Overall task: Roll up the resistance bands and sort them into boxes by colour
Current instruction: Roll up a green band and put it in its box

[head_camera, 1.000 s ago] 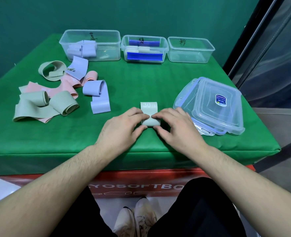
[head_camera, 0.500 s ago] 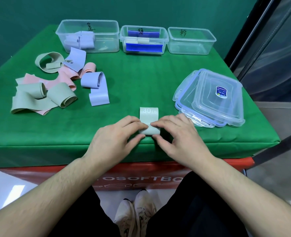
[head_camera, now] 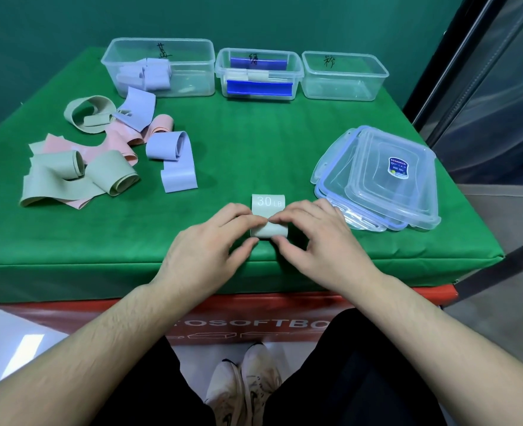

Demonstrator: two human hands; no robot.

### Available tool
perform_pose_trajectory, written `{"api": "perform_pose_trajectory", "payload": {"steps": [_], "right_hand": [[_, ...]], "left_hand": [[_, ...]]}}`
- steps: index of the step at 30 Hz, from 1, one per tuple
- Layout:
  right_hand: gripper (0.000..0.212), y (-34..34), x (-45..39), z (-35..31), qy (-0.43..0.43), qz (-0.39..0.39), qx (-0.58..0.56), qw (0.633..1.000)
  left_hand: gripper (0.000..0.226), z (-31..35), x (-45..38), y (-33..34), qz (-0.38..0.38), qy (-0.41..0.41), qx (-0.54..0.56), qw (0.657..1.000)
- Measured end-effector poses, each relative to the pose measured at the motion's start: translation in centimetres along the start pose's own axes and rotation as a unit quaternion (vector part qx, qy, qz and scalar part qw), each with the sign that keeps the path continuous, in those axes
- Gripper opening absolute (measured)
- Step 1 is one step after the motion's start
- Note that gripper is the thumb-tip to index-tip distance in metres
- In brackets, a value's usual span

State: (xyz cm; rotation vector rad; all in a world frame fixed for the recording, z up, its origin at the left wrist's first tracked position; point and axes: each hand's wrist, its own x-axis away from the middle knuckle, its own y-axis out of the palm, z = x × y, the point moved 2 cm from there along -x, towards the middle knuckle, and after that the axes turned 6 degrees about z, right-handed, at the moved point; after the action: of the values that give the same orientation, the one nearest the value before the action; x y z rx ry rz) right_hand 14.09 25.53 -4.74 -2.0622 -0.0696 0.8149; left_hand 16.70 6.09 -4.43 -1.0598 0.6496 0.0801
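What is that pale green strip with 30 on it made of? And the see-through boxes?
The pale green band marked 30 LB looks like matte rubber or latex: it curls into a soft roll under the left hand and right hand. The three clear boxes look like glossy hard plastic: you see through their stiff walls.

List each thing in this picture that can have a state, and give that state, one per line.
Green 30 LB band: partly rolled, tail flat on the table.
Left hand: pinches the roll.
Right hand: pinches the roll.
Left box: open, holds lilac rolls.
Middle box: open, holds pale rolls.
Right box: open, empty.
Lids: off, stacked.
Loose bands: unsorted, heaped.
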Motion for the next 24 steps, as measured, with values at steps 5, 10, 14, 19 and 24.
{"api": "perform_pose_trajectory", "payload": {"steps": [5, 10, 14, 19, 24], "right_hand": [[0.029, 0.0, -0.2, 0.1, 0.003, 0.009, 0.0, 1.0], [0.025, 0.2, -0.3, 0.4, -0.012, 0.024, 0.004, 1.0], [0.024, 0.4, -0.5, 0.5, 0.002, 0.02, -0.001, 1.0], [0.03, 0.5, -0.7, 0.7, 0.012, 0.015, -0.012, 1.0], [0.031, 0.5, -0.8, 0.7, -0.003, 0.025, 0.01, 1.0]], "left_hand": [[0.022, -0.1, -0.5, 0.0, -0.006, -0.01, 0.003, 1.0], [0.026, -0.3, -1.1, 0.2, -0.027, -0.033, 0.024, 0.999], [0.025, -0.1, -1.0, 0.1, -0.006, -0.03, 0.021, 0.999], [0.023, 0.3, -1.1, 0.0, 0.036, 0.007, -0.011, 0.999], [0.028, -0.1, -1.7, 0.2, 0.037, 0.009, -0.014, 0.999]]}}
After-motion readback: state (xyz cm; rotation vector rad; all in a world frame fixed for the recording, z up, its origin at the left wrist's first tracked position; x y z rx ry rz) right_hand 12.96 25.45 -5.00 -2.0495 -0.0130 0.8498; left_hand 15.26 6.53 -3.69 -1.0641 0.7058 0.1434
